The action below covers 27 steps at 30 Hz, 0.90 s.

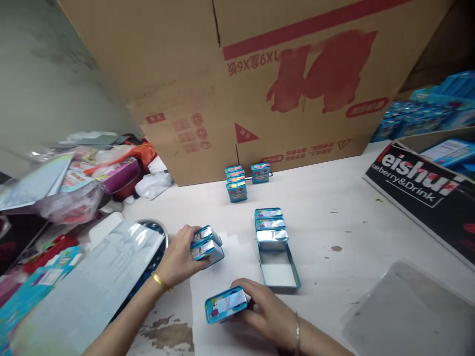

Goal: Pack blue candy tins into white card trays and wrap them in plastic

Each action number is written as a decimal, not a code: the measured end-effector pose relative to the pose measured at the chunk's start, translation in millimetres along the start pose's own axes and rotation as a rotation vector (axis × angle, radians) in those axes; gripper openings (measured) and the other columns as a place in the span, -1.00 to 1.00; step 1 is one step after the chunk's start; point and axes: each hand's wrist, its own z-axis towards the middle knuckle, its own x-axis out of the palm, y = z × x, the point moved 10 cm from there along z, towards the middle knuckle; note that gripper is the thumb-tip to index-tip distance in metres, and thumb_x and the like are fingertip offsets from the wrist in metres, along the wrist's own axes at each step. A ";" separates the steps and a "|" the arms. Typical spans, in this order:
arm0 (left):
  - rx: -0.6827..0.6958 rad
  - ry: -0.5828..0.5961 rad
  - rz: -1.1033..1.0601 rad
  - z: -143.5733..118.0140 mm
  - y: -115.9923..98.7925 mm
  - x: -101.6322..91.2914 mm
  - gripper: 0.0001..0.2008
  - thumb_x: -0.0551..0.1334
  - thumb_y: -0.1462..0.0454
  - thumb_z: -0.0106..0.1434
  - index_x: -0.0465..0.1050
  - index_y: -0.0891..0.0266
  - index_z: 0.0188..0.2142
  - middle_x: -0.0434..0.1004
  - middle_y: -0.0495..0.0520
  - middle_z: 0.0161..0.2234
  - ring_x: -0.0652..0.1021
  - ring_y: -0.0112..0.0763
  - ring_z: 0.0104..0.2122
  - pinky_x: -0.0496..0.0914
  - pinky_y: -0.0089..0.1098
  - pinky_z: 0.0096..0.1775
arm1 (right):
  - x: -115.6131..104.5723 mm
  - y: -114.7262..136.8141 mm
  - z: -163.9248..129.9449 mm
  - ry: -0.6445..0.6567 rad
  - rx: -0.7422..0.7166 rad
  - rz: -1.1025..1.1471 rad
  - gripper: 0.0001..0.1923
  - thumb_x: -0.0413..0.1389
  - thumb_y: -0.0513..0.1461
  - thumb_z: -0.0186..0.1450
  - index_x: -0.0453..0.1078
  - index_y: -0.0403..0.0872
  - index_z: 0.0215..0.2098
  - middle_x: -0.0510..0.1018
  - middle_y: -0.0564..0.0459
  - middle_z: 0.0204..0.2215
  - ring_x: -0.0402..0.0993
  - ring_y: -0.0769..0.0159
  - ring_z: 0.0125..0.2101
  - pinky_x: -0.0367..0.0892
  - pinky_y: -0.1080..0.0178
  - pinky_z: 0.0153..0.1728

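Two small blue tins [208,245], pressed together, are gripped in my left hand [180,257] above a sheet of white paper [237,267]. My right hand [264,312] has its fingers closed around one end of another blue tin [226,304], held nearer to me over the same paper. Just beyond my right hand lies an open blue tray-like box [280,269]. Several small tins [270,224] stand in a row in its far part, and its near part shows a bare white bottom.
A tall cardboard box [297,99] stands across the back, with several small tins [236,185] in front of it. On the right is a black carton [426,183] holding blue packs. Wrappers and bags [111,168] are piled left; a clear plastic sheet [404,306] lies right.
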 end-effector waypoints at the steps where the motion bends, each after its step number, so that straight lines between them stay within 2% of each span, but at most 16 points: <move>1: 0.003 0.016 0.004 -6.4 -3.2 6.1 -0.42 0.37 0.12 -0.04 0.27 0.19 -0.04 0.40 0.12 -0.16 0.46 -0.11 -0.14 0.38 -0.14 -0.12 | 10.5 -8.7 1.3 -0.003 -0.027 -0.017 -0.80 0.20 -0.28 0.16 0.38 -0.03 -0.22 0.50 0.06 -0.29 0.43 0.25 -0.29 0.37 0.24 -0.24; 4: 0.044 0.059 0.024 -19.9 -16.5 29.2 -0.44 0.35 0.09 -0.01 0.27 0.21 -0.05 0.39 0.15 -0.16 0.44 -0.10 -0.13 0.36 -0.14 -0.10 | 23.9 -25.9 -0.6 -0.024 -0.102 -0.055 -0.73 0.16 -0.29 0.18 0.35 -0.05 -0.13 0.46 0.00 -0.22 0.42 0.22 -0.20 0.35 0.21 -0.16; 9: 0.099 0.107 -0.001 -33.8 -26.1 58.1 -0.33 0.36 0.00 -0.01 0.27 0.26 0.02 0.37 0.20 -0.14 0.42 -0.07 -0.12 0.35 -0.11 -0.07 | 23.3 -37.3 -12.2 -0.134 -0.100 -0.118 -0.65 0.17 -0.25 0.21 0.30 -0.05 -0.04 0.43 -0.03 -0.15 0.40 0.21 -0.13 0.34 0.18 -0.10; 13: 0.124 0.094 -0.083 -41.1 -23.7 60.2 -0.25 0.33 -0.12 0.00 0.27 0.23 0.07 0.36 0.20 -0.10 0.42 -0.08 -0.09 0.34 -0.12 -0.03 | 19.6 -49.0 -19.1 -0.268 -0.034 -0.119 -0.59 0.20 -0.19 0.18 0.24 -0.06 -0.04 0.39 -0.06 -0.13 0.40 0.20 -0.14 0.40 0.21 -0.23; 16: 0.103 0.081 -0.124 -45.5 -18.1 57.7 -0.23 0.30 -0.16 0.02 0.26 0.23 0.10 0.36 0.20 -0.08 0.42 -0.09 -0.06 0.32 -0.12 0.00 | 24.0 -49.3 -20.7 -0.250 -0.057 -0.163 -0.71 0.18 -0.17 0.21 0.29 -0.07 -0.14 0.38 -0.05 -0.20 0.39 0.22 -0.21 0.41 0.24 -0.32; 19: 0.099 0.148 -0.200 -52.3 -16.2 58.3 -0.21 0.18 -0.16 0.14 0.12 0.21 0.23 0.31 0.25 0.05 0.37 -0.09 0.05 0.27 -0.12 0.08 | 23.6 -48.6 -23.4 -0.252 -0.069 -0.212 -0.74 0.15 -0.19 0.23 0.30 -0.08 -0.13 0.40 -0.07 -0.20 0.39 0.20 -0.20 0.43 0.19 -0.26; 21: 0.142 0.213 -0.187 -58.8 -21.5 59.6 -0.05 0.19 -0.19 0.10 -0.09 0.21 0.31 0.18 0.29 0.19 0.27 -0.04 0.17 0.19 -0.07 0.16 | 17.5 -49.8 -25.8 -0.313 -0.065 -0.257 -0.54 0.17 -0.16 0.22 0.22 -0.08 0.05 0.36 -0.15 -0.03 0.35 0.11 -0.04 0.41 0.08 -0.08; 24: 0.182 0.255 -0.006 -68.2 -31.5 62.4 0.28 0.32 -0.25 -0.17 -0.28 0.27 0.34 -0.05 0.40 0.30 0.06 0.17 0.27 0.00 0.10 0.22 | 15.6 -54.0 -24.0 -0.350 -0.076 -0.346 -0.09 0.21 -0.11 0.16 -0.17 -0.07 0.33 0.07 -0.24 0.26 0.02 -0.02 0.25 0.10 -0.13 0.22; 25: 0.170 0.257 0.060 -70.7 -34.1 63.8 0.32 0.34 -0.25 -0.21 -0.28 0.28 0.34 -0.10 0.42 0.31 0.00 0.22 0.28 -0.04 0.16 0.22 | 19.2 -56.6 -21.4 -0.327 -0.084 -0.356 0.01 0.22 -0.11 0.15 -0.29 -0.07 0.36 -0.03 -0.24 0.31 -0.09 -0.04 0.30 0.01 -0.16 0.25; 27: 0.134 0.256 0.147 -75.2 -40.4 66.8 0.30 0.37 -0.20 -0.22 -0.27 0.26 0.34 -0.13 0.44 0.31 -0.04 0.25 0.29 -0.05 0.19 0.20 | 30.1 -61.0 -16.9 -0.263 -0.116 -0.320 0.07 0.21 -0.14 0.12 -0.38 -0.08 0.37 -0.16 -0.21 0.35 -0.22 -0.06 0.33 -0.08 -0.19 0.27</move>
